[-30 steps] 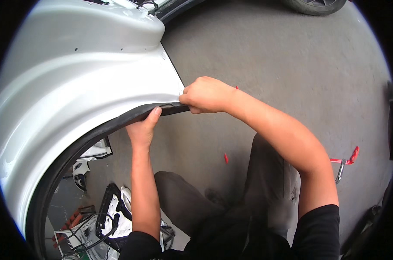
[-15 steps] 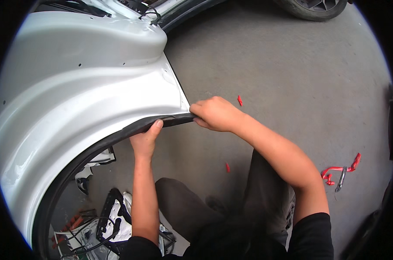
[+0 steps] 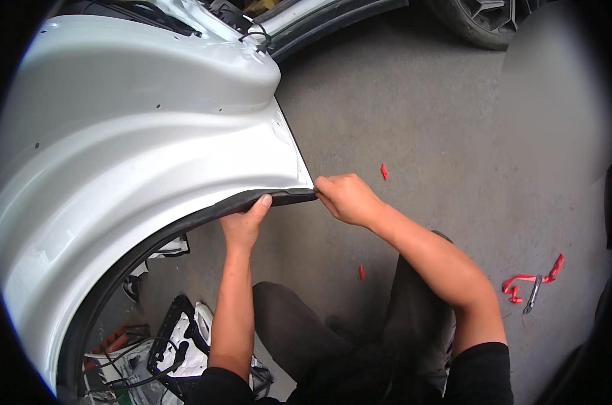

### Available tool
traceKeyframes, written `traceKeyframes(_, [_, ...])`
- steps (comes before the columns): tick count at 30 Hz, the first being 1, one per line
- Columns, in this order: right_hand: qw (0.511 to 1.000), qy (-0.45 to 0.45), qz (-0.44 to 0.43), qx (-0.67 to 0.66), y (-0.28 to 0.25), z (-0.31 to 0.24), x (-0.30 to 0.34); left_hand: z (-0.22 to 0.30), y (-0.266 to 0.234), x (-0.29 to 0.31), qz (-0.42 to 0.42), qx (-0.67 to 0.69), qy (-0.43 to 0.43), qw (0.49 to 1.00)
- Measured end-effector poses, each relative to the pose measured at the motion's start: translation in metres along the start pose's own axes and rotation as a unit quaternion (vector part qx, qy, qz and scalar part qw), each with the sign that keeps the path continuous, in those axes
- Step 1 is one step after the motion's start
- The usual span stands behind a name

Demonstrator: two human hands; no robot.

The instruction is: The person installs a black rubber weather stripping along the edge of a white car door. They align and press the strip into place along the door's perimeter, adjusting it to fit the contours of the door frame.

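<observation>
A white painted car panel (image 3: 184, 156) curves across the left, with a black rubber edge strip (image 3: 134, 254) along its rim. Near the panel's pointed right corner, my left hand (image 3: 244, 228) grips the strip from below, its thumb resting on top and its fingers hidden underneath. Just at that corner, my right hand (image 3: 348, 198) is closed, thumb and fingertips pinching the strip's right end. Between the two hands the strip looks wider and partly folded.
A silver hand tool (image 3: 533, 295) and red strips (image 3: 520, 277) lie on the grey floor at right, with small red scraps (image 3: 384, 171) elsewhere. Cables and parts (image 3: 174, 347) are piled at lower left. A car wheel (image 3: 485, 20) stands at the far right; a blurred patch covers the upper right.
Panel, floor items and both hands sit lower and farther right in the picture. My right fingers have shifted slightly at the strip's end; the left hand keeps its hold. A blurred patch has appeared.
</observation>
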State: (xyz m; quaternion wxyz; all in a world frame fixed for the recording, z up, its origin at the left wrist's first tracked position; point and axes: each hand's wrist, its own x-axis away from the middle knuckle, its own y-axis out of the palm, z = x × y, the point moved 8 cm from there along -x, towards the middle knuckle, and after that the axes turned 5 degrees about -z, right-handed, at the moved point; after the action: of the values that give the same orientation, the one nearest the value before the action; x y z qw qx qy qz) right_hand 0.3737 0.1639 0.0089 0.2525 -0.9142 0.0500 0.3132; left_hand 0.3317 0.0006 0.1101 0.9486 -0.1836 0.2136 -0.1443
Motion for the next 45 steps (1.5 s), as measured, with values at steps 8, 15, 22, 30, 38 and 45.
traceKeyframes(8, [0.996, 0.022, -0.045, 0.08, -0.015, -0.024, -0.014, 0.004, -0.009, 0.007, -0.013, -0.025, -0.029, 0.999])
traceKeyframes(15, [0.993, -0.078, 0.091, -0.003, -0.064, -0.118, -0.051, 0.114, -0.077, 0.055, 0.102, 0.111, 0.157, 0.976])
traceKeyframes(22, [0.975, -0.199, 0.073, 0.057, -0.057, -0.152, -0.075, 0.168, -0.108, 0.073, 0.131, 0.037, 0.078, 0.988])
traceKeyframes(30, [0.964, -0.239, 0.063, 0.1, -0.06, -0.19, -0.08, 0.194, -0.113, 0.069, 0.122, -0.123, -0.021, 0.985])
traceKeyframes(38, [0.955, -0.282, 0.011, 0.09, -0.057, -0.189, -0.082, 0.18, -0.122, 0.079, 0.153, -0.164, -0.162, 0.961])
traceKeyframes(45, [0.962, -0.243, 0.073, 0.102, -0.062, -0.189, -0.083, 0.187, -0.12, 0.068, 0.097, -0.133, -0.064, 0.984])
